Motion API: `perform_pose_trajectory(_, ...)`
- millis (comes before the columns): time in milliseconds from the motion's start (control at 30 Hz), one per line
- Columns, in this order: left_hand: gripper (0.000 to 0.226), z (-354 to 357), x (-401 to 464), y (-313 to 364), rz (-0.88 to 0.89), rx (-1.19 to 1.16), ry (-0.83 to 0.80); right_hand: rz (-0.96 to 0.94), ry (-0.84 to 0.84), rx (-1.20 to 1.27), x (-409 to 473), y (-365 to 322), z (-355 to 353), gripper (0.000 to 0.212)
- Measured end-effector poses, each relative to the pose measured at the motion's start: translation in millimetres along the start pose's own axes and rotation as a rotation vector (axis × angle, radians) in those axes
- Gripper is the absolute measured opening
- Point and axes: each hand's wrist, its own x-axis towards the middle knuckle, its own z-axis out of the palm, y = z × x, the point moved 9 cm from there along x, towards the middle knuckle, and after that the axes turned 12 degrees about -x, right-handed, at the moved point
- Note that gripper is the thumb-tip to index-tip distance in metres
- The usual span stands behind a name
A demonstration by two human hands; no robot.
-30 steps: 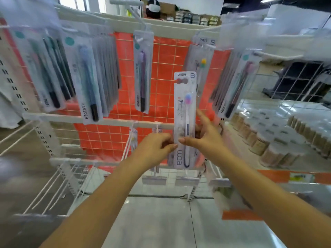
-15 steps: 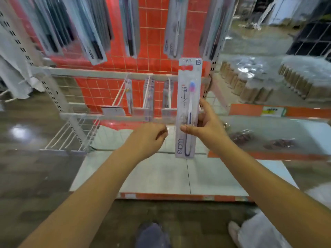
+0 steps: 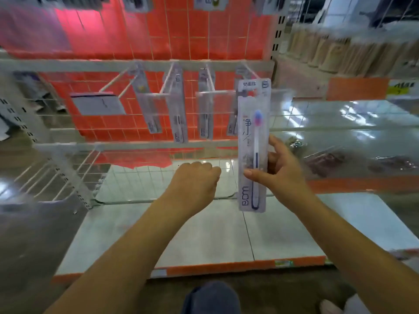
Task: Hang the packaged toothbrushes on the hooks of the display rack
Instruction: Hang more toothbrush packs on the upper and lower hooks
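At the far left an empty hook juts from the display rack, carrying only a blank label plate, so it looks like a free slot. Next along, three hooks each hold a hanging toothbrush pack, blurred by motion. In the middle the left hand hovers with its fingers curled under and nothing in them, probably waiting to steady the card. To its right, the right hand pinches the packaged toothbrush between thumb in front and fingers behind, upright with its hang hole near the rightmost hook, likely for threading. Whether the hole has caught the hook is unclear; the upper packs are cut off.
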Motion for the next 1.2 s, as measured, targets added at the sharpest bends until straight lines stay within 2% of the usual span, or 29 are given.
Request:
perform_pose_trajectory(133,0.009,59,4,-8,0.116,-0.113,0.117,-0.102,0.044,-0.024,5,47,28,0.065)
perform_pose_trajectory(267,0.008,123,6,-17,0.142,-0.121,0.138,-0.149,0.090,-0.016,1,105,48,0.067)
perform_pose_trajectory(400,0.014,143,9,-13,0.161,-0.093,0.204,-0.121,0.129,-0.026,-5,143,58,0.067)
perform_pose_trajectory(567,0.019,136,12,-21,0.128,-0.081,0.181,-0.059,0.110,-0.013,-6,153,63,0.059)
perform_pose_trajectory(733,0.021,120,18,-30,0.124,-0.121,0.268,-0.070,0.109,-0.004,-1,160,62,0.061)
perform_pose_trajectory(1000,0.021,114,22,-24,0.149,-0.126,0.276,-0.047,0.123,0.035,8,164,55,0.066)
perform_pose_trajectory(1100,0.024,102,24,-30,0.159,-0.145,0.330,-0.069,0.130,0.047,14,155,47,0.068)
perform_pose_trajectory(1200,0.023,96,24,-29,0.166,-0.159,0.371,-0.088,0.172,0.076,29,140,33,0.052)
